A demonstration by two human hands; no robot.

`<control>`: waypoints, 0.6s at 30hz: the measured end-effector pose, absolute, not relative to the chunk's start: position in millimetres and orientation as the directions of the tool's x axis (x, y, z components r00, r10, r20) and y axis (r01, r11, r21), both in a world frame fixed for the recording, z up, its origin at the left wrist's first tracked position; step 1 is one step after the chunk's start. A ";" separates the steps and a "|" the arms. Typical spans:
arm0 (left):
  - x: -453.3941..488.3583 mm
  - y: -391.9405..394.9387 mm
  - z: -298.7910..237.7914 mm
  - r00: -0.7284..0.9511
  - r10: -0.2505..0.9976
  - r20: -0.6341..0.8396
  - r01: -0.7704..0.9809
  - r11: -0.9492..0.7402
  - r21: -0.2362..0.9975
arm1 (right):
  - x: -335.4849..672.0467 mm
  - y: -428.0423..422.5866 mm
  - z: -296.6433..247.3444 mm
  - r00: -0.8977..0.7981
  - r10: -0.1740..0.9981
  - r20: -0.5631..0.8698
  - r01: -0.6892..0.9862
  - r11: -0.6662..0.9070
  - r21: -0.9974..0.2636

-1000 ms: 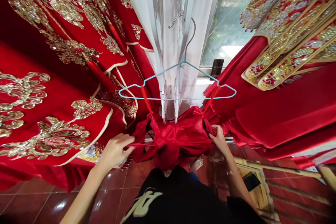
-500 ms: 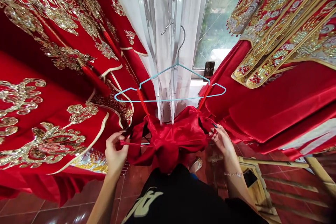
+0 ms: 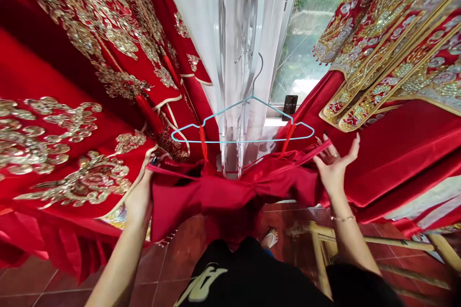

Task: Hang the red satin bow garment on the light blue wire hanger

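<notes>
Red satin garment [image 3: 223, 196] stretches crosswise between the two hands, drawn out wide rather than hanging flat. The left hand [image 3: 140, 196] is at its left end, with the fingers mostly hidden behind the cloth, so I cannot tell whether they grip it or only support it. The right hand [image 3: 334, 168] is at the other end, open with its fingers splayed, and a narrow red tie [image 3: 313, 152] runs just beside it; no grasp shows there. A thin gold bracelet [image 3: 342, 218] circles the right wrist. Below the garment are the person's black top [image 3: 205, 283], a pale sandal [image 3: 270, 238], and a red tiled floor [image 3: 176, 259], with a light wooden frame [image 3: 320, 244] off to the right. Beyond the garment, two red loops [image 3: 203, 144] already sit on the shoulders of a pale blue wire hanger [image 3: 245, 141], so that much looks done; the loose cloth and tie remain unsettled. Gold-embroidered red robes [image 3: 72, 153] hang to the garment's left and more [image 3: 392, 57] to its right. Farther off stand a white sheer curtain [image 3: 237, 57] and a phone [image 3: 290, 104] against a window [image 3: 306, 33].
</notes>
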State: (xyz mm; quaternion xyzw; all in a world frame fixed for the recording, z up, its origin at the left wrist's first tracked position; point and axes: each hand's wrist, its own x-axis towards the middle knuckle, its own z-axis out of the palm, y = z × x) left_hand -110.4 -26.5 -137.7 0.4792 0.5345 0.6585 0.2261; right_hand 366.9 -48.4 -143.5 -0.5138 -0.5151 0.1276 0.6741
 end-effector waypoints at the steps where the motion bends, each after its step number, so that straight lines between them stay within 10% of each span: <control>1: -110.0 -19.3 -127.4 -0.397 0.860 0.321 0.144 -0.287 0.947 | 376.5 -38.8 -132.6 0.403 0.717 0.568 0.339 0.460 -0.821; 6: -78.8 1.2 -101.3 -0.305 0.923 0.232 -0.102 -0.274 0.956 | 402.2 4.4 -91.2 0.247 0.769 0.589 0.237 0.542 -0.806; 18: -60.3 21.7 -110.5 -0.413 0.748 0.519 0.069 -0.543 0.837 | 376.9 31.0 -19.1 -0.048 0.845 0.532 0.215 0.529 -0.821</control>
